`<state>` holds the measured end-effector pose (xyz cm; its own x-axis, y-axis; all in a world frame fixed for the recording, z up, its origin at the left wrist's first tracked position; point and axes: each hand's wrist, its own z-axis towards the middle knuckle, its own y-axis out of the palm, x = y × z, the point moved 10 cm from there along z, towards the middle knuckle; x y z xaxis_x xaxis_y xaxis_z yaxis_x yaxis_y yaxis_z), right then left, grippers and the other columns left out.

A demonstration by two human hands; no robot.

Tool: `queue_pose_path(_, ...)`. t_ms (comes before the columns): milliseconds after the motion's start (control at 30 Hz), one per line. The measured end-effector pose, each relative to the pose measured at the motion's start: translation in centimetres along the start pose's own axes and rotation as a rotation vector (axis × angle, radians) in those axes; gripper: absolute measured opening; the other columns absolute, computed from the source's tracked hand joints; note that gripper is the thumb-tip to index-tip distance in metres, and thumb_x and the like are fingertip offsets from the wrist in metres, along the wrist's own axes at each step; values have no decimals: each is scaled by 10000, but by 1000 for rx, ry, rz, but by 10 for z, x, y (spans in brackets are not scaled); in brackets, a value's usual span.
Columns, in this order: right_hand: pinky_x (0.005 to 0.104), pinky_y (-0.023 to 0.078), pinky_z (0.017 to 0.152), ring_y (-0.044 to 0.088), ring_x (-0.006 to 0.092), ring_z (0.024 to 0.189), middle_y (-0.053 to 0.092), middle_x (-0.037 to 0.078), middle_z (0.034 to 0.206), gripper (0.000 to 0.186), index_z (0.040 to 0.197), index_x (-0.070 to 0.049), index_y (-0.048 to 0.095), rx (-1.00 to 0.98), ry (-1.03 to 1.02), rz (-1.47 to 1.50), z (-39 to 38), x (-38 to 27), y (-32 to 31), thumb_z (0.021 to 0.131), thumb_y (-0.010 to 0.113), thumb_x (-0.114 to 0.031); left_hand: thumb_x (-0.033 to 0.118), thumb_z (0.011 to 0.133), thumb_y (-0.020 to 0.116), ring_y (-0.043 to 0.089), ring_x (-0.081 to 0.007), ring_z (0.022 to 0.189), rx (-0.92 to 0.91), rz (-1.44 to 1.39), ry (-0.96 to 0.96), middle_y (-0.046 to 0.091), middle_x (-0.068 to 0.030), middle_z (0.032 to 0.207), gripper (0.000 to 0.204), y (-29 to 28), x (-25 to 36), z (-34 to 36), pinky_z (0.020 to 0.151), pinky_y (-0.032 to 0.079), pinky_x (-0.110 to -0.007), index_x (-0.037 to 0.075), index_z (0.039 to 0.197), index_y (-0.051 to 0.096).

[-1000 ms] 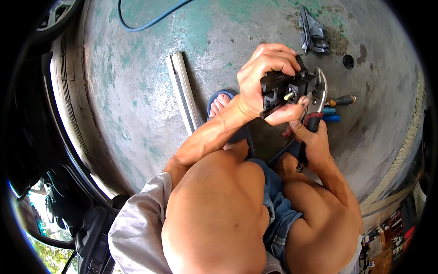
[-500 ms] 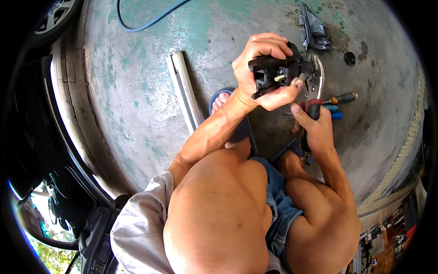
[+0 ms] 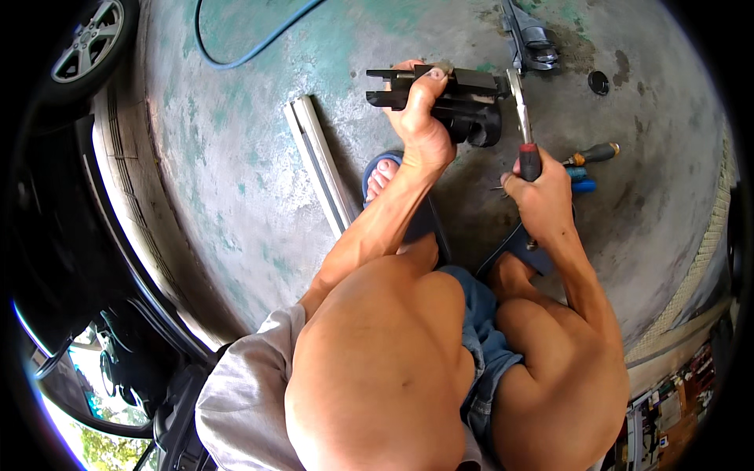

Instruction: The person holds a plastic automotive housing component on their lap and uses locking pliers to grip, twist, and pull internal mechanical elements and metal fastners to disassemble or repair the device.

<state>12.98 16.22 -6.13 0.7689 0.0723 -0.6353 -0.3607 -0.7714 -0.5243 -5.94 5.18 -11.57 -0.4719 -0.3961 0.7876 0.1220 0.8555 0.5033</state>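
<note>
My left hand [image 3: 426,132] is closed around a black plastic housing [image 3: 473,85], raised above the floor with its two-pronged end pointing left. The thumb presses on its upper face. My right hand [image 3: 548,196] grips a pair of pliers [image 3: 521,114] with silvery metal jaws and red-and-black handles. The jaws point away from me, right beside the right end of the housing; whether they touch it I cannot tell. Fingers of the right hand wrap around the handles and are partly hidden.
Screwdrivers [image 3: 591,154] lie right of my right hand. Farther off are a dark grey plastic part [image 3: 536,43] and a round black cap [image 3: 598,83]. A silvery metal rail [image 3: 318,161] lies left, a blue hose [image 3: 236,50] beyond. A car wheel [image 3: 90,43] stands far left.
The black housing has been turned over in my left hand and shifted left. The pliers have rotated, now seen edge-on, and their jaws no longer overlap the housing.
</note>
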Motion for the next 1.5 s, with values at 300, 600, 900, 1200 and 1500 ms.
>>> queue_pose_path(300, 456, 513, 689, 647, 420, 696, 652, 222, 726, 281, 1006, 0, 644, -29, 92, -139, -12, -18, -9, 751, 672, -112, 183, 834, 615, 635, -265, 888, -102, -314, -153, 642, -131, 965, 273, 17, 8, -10, 807, 542, -401, 50, 1063, 550)
queue_pose_path(600, 527, 513, 675, 659, 488, 762, 668, 243, 752, 241, 943, -38, 579, 92, -93, -162, -18, -34, -18, 749, 708, -101, 403, 793, 609, 551, -243, 799, -147, -401, -198, 572, -97, 780, 346, 34, 12, -8, 939, 458, -430, 64, 838, 554)
queue_pose_path(900, 528, 534, 669, 675, 459, 765, 675, 225, 806, 367, 932, -24, 506, 172, -321, -284, -15, -47, -19, 678, 770, -47, 441, 830, 590, 597, -248, 740, -66, -443, -382, 592, -100, 802, 387, 22, -11, -16, 707, 515, -380, 56, 850, 552)
queue_pose_path(1200, 517, 506, 682, 666, 455, 763, 665, 226, 800, 373, 1017, -31, 505, 229, -336, -280, -30, -65, -23, 732, 744, -50, 434, 806, 608, 569, -278, 846, -121, -563, -306, 553, -94, 821, 399, 34, 2, -8, 917, 481, -440, 48, 892, 554)
queue_pose_path(1500, 493, 533, 700, 679, 486, 785, 685, 255, 829, 507, 1110, -2, 538, -223, -266, 157, -22, -68, 13, 739, 841, -167, 491, 812, 618, 589, -263, 852, -142, -670, -499, 575, -71, 840, 433, 27, -17, 3, 860, 508, -426, 73, 912, 567)
